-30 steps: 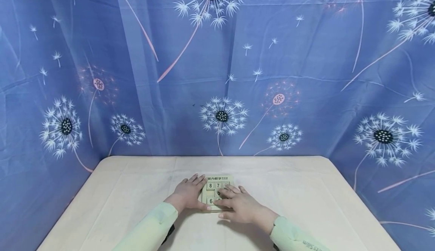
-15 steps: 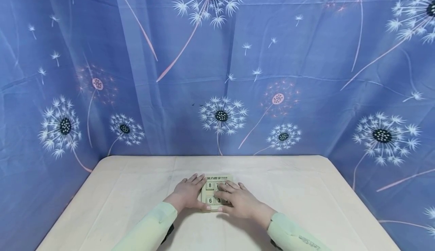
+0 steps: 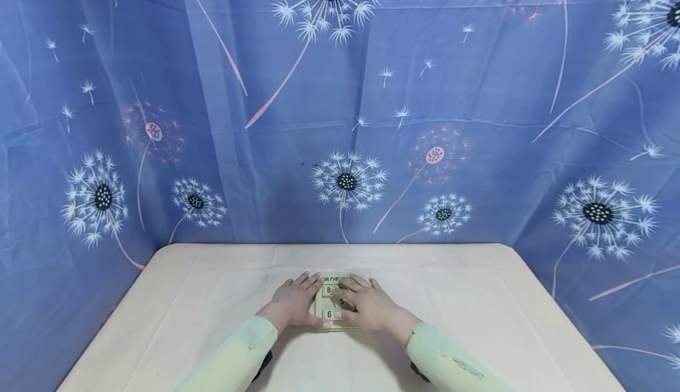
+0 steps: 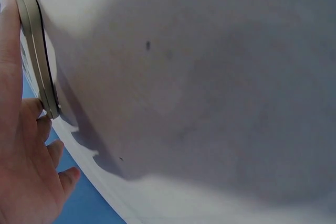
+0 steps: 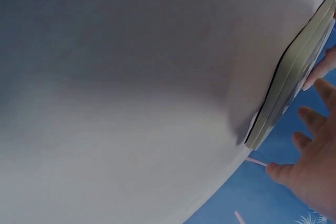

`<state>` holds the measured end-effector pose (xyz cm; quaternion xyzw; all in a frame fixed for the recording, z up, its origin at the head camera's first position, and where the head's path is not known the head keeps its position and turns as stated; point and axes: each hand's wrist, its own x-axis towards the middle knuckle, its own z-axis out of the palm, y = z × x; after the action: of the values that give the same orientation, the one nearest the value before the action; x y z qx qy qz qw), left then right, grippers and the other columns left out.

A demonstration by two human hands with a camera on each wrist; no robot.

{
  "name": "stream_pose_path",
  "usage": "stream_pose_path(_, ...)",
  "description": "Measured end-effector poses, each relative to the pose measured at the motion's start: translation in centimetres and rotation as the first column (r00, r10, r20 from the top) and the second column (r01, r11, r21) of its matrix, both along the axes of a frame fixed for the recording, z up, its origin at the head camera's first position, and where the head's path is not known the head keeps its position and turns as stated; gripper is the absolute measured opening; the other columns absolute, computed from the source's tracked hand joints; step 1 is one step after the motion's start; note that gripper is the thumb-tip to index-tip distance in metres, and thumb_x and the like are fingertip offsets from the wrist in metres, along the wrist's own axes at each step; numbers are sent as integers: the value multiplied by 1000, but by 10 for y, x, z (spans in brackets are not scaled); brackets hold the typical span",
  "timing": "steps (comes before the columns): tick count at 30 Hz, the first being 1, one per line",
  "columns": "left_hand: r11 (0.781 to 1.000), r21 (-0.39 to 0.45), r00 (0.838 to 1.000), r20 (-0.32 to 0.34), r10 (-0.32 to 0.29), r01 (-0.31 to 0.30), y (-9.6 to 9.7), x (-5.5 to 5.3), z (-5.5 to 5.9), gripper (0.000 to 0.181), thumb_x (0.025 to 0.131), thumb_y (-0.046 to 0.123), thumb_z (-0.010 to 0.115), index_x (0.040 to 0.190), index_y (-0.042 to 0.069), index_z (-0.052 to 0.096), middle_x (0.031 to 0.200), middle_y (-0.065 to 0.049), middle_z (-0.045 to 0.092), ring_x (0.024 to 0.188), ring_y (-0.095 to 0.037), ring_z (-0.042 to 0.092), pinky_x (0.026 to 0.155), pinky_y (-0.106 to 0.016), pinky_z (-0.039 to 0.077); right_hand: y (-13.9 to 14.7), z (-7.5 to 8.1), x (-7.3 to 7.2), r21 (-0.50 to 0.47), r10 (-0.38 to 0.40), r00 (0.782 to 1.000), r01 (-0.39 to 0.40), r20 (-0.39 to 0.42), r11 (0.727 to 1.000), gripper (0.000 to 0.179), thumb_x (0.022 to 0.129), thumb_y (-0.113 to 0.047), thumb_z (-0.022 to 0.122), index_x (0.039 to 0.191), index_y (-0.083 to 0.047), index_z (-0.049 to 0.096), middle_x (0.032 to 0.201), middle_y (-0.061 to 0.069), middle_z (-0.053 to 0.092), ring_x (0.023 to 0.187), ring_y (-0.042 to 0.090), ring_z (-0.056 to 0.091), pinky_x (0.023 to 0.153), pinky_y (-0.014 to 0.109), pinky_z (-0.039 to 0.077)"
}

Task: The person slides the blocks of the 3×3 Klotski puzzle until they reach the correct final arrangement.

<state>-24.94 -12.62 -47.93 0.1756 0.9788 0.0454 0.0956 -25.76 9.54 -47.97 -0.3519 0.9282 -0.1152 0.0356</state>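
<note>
A pale green number sliding puzzle [image 3: 329,302] lies flat on the table, with tiles 8 [image 3: 328,290], 5 [image 3: 342,301] and 6 [image 3: 329,314] showing. A vacant slot is at the middle left. My left hand [image 3: 295,300] holds the board's left side, thumb at the near corner, fingers at the far one; the left wrist view shows the thumb against the board's edge [image 4: 38,40]. Spread over the puzzle's right part is my right hand [image 3: 372,306], covering the other tiles. In the right wrist view its fingers [image 5: 312,119] are above the board; contact cannot be told.
A cream cloth covers the table [image 3: 212,280]. Behind and at both sides hangs a blue curtain [image 3: 297,203] with a dandelion print. Both forearms come in from the near edge in pale green sleeves [image 3: 451,356].
My right hand has shifted slightly left and away over the board, uncovering tile 5 and covering tiles 7, 3 and 2. My left hand stays where it was.
</note>
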Motion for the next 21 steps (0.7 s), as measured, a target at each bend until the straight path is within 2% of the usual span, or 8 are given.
stream_pose_path(8, 1000, 4, 1000, -4, 0, 0, 0, 0, -1, 109, 76, 75, 74, 159, 16, 39, 169, -1, 34, 158, -28, 31, 126, -51, 35, -5, -3, -4, 27, -25, 1000, 24, 12, 999, 56, 101, -51, 56, 147, -20, 57, 159, 8, 49, 152, 38, 38, 118, 73, 32)
stream_pose_path(13, 1000, 8, 1000, 9, 4, -4, 1, 1, 2, 107, 77, 74, 74, 159, 15, 38, 169, -1, 33, 158, -28, 30, 126, -52, 34, -7, -3, -4, 30, -43, 999, 42, 33, 999, 58, 101, -53, 55, 148, -20, 56, 161, 8, 47, 154, 37, 36, 120, 72, 31)
stream_pose_path(21, 1000, 11, 1000, 21, 8, -9, 1, 1, 2, 107, 77, 74, 74, 160, 16, 37, 170, -1, 32, 159, -28, 29, 127, -52, 34, -7, 1, -3, 33, -64, 997, 63, 52, 997, 57, 101, -53, 55, 148, -20, 56, 161, 9, 46, 154, 37, 36, 120, 73, 30)
